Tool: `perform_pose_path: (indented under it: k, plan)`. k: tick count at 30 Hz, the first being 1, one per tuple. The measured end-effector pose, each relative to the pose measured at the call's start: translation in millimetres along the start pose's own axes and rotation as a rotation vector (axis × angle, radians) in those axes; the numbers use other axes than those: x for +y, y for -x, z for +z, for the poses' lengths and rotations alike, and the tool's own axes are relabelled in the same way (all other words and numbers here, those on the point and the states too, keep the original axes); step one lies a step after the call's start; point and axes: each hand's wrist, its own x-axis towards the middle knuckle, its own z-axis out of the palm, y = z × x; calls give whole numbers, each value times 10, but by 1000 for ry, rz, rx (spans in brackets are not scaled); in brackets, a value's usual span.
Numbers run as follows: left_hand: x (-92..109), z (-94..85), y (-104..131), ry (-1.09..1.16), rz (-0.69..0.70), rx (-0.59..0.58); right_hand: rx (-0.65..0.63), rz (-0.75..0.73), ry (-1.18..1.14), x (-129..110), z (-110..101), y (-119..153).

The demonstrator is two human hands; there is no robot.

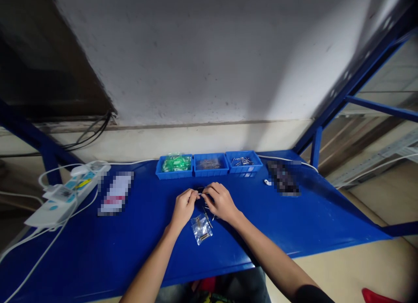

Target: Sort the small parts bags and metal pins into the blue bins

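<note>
Close together over the middle of the blue table, both hands have their fingertips pinched. My left hand (185,203) and my right hand (222,201) meet at a thin, silvery metal pin (200,193), mostly covered by the fingers; its exact kind is too small to make out. Below the right fingers, several loose slim metal pieces (208,219) lie on the tabletop, partly hidden by that hand. Nearer the front, a small clear plastic bag (201,229) holds a few brass-coloured, screw-like parts.
Three blue bins stand along the back: one with green packets (176,163), a middle bin (211,171) with small brownish parts, and one with metal pins (242,161). A power strip (62,203) and blurred phone-like object (116,193) lie left; a dark blurred object (283,178) lies right.
</note>
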Motion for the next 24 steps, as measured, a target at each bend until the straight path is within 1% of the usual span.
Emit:
perform_pose_path:
  k: [2,3,5,7,8,9,10,12,13,14,15,17,19,22,24]
  plan:
    - [-2,10,5,-25,20,-12,88,-25,-20,-6,-113,-13]
    - [-6,20,5,-57,31,-13,161,-33,-29,6,-192,-27]
    - [-14,50,-1,-164,31,-26,359,-36,-19,81,-375,-69]
    - [-20,84,-13,-294,-1,-60,564,26,71,231,-548,-123]
    - [-19,99,-19,-353,-19,-81,637,96,147,326,-612,-145]
    - [-16,111,-24,-400,-35,-99,670,190,232,424,-652,-159]
    - [-10,120,-29,-433,-48,-113,667,288,311,515,-665,-161]
    - [7,127,-40,-466,-71,-126,595,448,415,643,-606,-122]
    - [17,125,-49,-468,-81,-129,545,490,429,669,-541,-84]
    - [26,122,-63,-468,-93,-127,487,501,417,666,-461,-41]
    - [35,117,-84,-474,-107,-122,428,491,384,637,-375,2]
    - [50,106,-142,-518,-144,-121,304,425,292,527,-209,65]
    - [60,100,-205,-583,-183,-159,194,347,213,398,-84,85]
    - [68,107,-242,-634,-208,-212,63,265,146,273,10,73]
    - [71,114,-213,-623,-192,-190,-6,219,120,245,28,72]
